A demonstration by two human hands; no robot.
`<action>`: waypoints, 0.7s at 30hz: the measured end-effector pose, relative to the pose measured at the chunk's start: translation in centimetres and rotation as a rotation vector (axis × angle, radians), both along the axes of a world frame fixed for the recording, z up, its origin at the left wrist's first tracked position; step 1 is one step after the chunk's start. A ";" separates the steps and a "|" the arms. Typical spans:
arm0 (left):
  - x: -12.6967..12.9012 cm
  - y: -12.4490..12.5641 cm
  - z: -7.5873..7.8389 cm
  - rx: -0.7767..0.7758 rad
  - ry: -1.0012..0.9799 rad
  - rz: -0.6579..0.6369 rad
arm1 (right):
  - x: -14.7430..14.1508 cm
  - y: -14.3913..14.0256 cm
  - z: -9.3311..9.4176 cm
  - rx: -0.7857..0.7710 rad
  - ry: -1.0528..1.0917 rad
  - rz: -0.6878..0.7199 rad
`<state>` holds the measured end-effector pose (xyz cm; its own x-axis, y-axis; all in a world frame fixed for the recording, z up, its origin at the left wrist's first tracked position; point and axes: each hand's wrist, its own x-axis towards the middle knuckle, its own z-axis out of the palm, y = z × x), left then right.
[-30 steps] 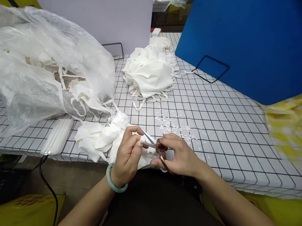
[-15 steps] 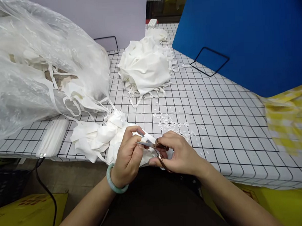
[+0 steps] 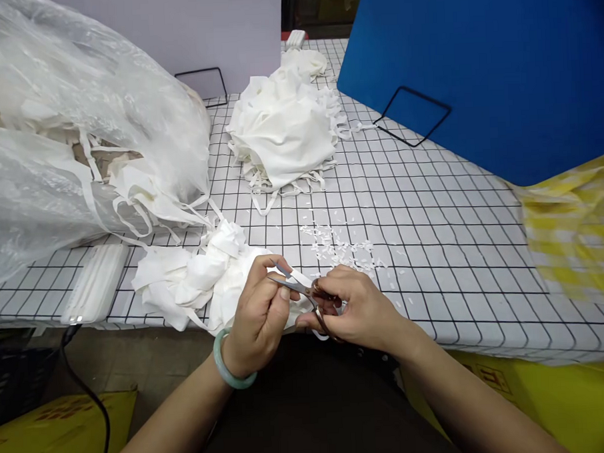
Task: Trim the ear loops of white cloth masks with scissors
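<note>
On the far left, a big see-through bag [image 3: 146, 86] sits on the table [image 3: 448, 253], which has a white cover with black lines. White cloth and thin straps poke out of the bag. Down below, a yellow box [image 3: 65, 430] is on the floor. A black cord [image 3: 93, 389] hangs down from a white power strip [image 3: 97, 282] at the table's front edge. Behind the bag stands a pale gray board [image 3: 198, 31]. Next comes a messy heap of white cloth [image 3: 169, 286], close to the person. The left hand [image 3: 263, 308] is just in front of it, with a green bangle [image 3: 231, 373] on the wrist. Its finger and thumb are bent in to grip a thin white strip [image 3: 300, 277], but the spot they squeeze is partly hidden. The scissors [image 3: 307, 292] are in the air between the hands, with the blades apart and the tips by the left fingers. The strip is next to the blades. Farther back on the table is a tall pile of white cloth [image 3: 288, 133]. The right hand [image 3: 358, 307] is closed around the scissors' handles. Lots of tiny white bits [image 3: 340, 248] lie on the table behind that hand. On the right, a blue board [image 3: 475, 65] leans, and a yellow and white checked cloth [image 3: 572, 235] lies at the far right.
</note>
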<state>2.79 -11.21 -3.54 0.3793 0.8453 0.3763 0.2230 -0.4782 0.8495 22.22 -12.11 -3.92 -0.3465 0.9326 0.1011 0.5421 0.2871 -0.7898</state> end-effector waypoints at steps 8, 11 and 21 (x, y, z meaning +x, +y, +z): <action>3.1 1.1 -1.0 -0.060 0.005 -0.161 | 2.4 -2.3 -1.4 -0.108 -0.011 -0.232; 4.2 1.3 -1.3 -0.112 -0.025 -0.192 | 3.5 -3.0 -2.4 -0.296 0.105 -0.392; -6.3 0.1 0.4 0.002 0.109 0.398 | 0.3 -3.4 -3.9 -0.254 0.122 -0.260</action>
<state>-3.51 -11.09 -3.13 0.0605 0.9334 0.3537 0.4792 -0.3380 0.8100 22.54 -15.50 -7.78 -0.0952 0.9884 -0.1188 0.4690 -0.0607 -0.8811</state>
